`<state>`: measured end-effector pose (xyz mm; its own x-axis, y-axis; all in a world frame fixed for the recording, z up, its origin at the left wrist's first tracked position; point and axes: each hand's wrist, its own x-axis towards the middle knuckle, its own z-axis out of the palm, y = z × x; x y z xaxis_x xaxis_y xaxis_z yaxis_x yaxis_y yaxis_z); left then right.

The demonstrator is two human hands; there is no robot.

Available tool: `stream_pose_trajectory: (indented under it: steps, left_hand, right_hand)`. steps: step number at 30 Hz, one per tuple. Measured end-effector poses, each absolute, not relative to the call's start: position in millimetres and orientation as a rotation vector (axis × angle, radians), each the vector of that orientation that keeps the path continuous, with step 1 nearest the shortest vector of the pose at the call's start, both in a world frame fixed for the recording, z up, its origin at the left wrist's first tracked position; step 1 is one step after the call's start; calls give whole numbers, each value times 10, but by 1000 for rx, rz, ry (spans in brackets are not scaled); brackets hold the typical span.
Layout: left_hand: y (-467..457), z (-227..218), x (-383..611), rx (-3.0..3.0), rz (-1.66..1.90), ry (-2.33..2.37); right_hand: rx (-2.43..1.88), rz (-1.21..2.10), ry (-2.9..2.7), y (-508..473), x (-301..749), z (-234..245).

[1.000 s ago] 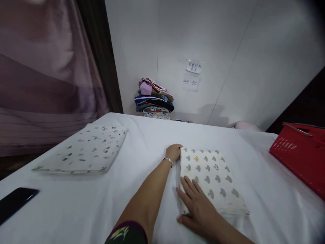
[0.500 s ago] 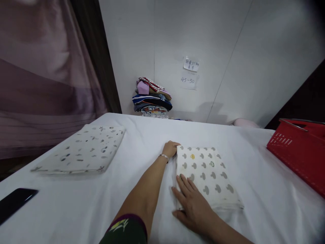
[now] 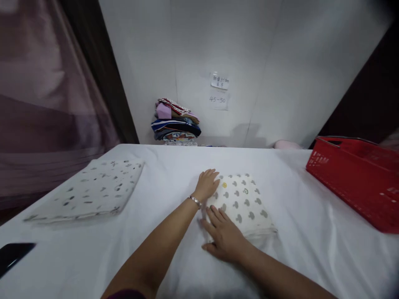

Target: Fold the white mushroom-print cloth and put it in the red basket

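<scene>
We are resting both hands on the left side of a folded cloth [image 3: 246,214] with grey mushroom shapes, which is lying on the white tablecloth [image 3: 168,182], right of the middle. Our left hand [image 3: 206,185] is lying along its far left edge, the fingers reaching forward and slightly apart; we are wearing a bracelet [image 3: 195,202] on that wrist. Our right hand [image 3: 227,238] is lying palm down over the near left part, its fingers stretched out close together and its thumb standing apart. We are pinching nothing with either hand.

A second folded cloth [image 3: 96,187] with small dark marks is lying well to the left, and a black phone [image 3: 14,255] is lying nearer us. A red basket [image 3: 358,178] is standing at the right. Beyond the far edge, a pile of fabrics [image 3: 176,124] is standing near the wall [image 3: 187,45], where a note [image 3: 219,101] is showing "45-50".
</scene>
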<state>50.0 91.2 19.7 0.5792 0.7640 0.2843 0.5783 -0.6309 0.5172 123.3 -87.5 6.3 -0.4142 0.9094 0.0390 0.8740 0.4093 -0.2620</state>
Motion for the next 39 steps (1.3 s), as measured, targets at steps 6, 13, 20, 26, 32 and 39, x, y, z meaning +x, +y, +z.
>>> stream_pose_trajectory:
  steps: [6, 13, 20, 26, 32, 39]
  left_hand:
    - [675, 0, 608, 2762, 417, 1024]
    - [677, 110, 624, 2954, 435, 1034]
    - [34, 280, 661, 2975, 619, 714]
    - [-466, 229, 721, 2883, 540, 335]
    - [-530, 282, 790, 2822, 490, 382]
    - [-572, 311, 864, 2732, 446, 517]
  right_hand:
    - [-1622, 141, -2393, -984, 1136, 76]
    - [-1390, 253, -2394, -1517, 1215, 174]
    - [-1475, 204, -1400, -1780, 2306, 157]
    - [-1640, 783, -754, -1758, 2943, 55]
    - [-1632, 628, -1065, -1748, 2878, 11]
    - [-1818, 282, -1528, -1722, 2854, 119]
